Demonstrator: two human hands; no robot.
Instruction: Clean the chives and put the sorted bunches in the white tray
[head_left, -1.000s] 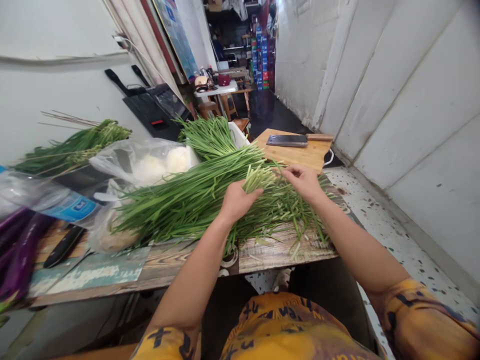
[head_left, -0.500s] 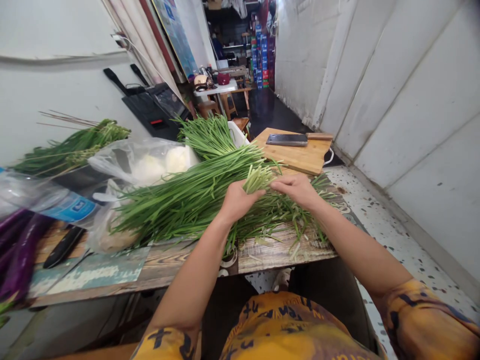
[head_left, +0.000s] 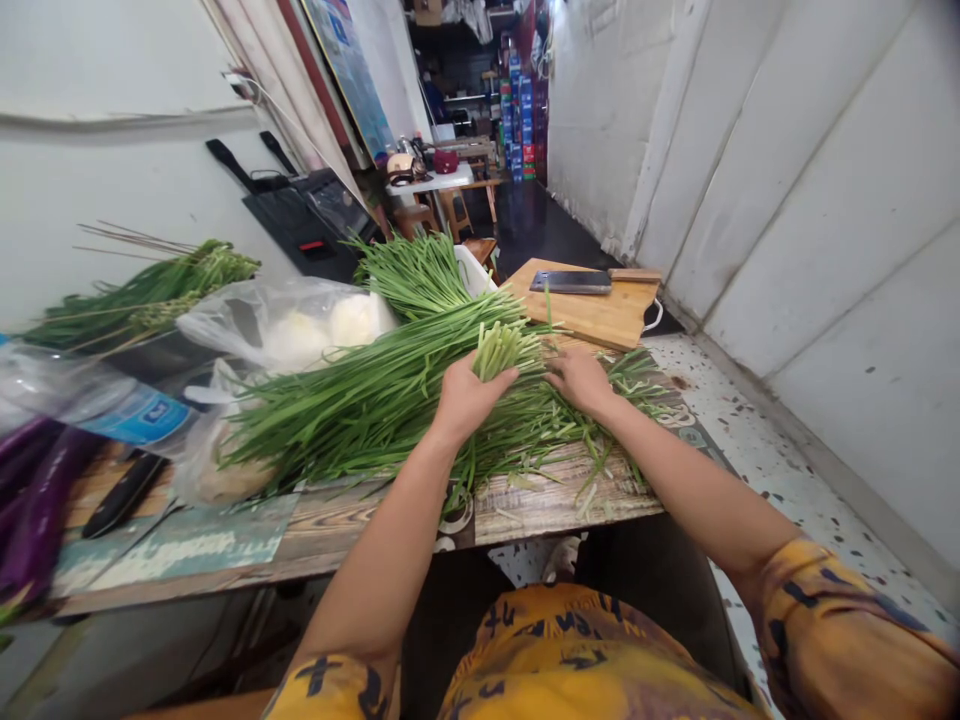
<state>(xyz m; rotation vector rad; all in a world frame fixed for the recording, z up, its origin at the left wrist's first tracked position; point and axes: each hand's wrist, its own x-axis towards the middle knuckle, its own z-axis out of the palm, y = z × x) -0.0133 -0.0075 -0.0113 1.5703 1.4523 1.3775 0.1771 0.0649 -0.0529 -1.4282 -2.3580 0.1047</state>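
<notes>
A big heap of long green chive stalks (head_left: 375, 395) lies across a wooden table (head_left: 547, 500). My left hand (head_left: 465, 398) is closed round a small bunch of stalks (head_left: 501, 350), cut ends pointing up. My right hand (head_left: 577, 380) rests just to the right of it, fingers curled and pinching a thin stalk that stands upward from the pile.
A wooden cutting board (head_left: 592, 305) with a cleaver (head_left: 574, 282) lies at the table's far end. Plastic bags (head_left: 285, 325) with white food sit left of the chives, beside purple eggplants (head_left: 34, 500), a black-handled knife (head_left: 124, 495) and another green bundle (head_left: 142, 295). A white wall runs along the right.
My right hand has moved left and down onto the pile, closer to the bunch in my left hand. My left hand keeps its grip.
</notes>
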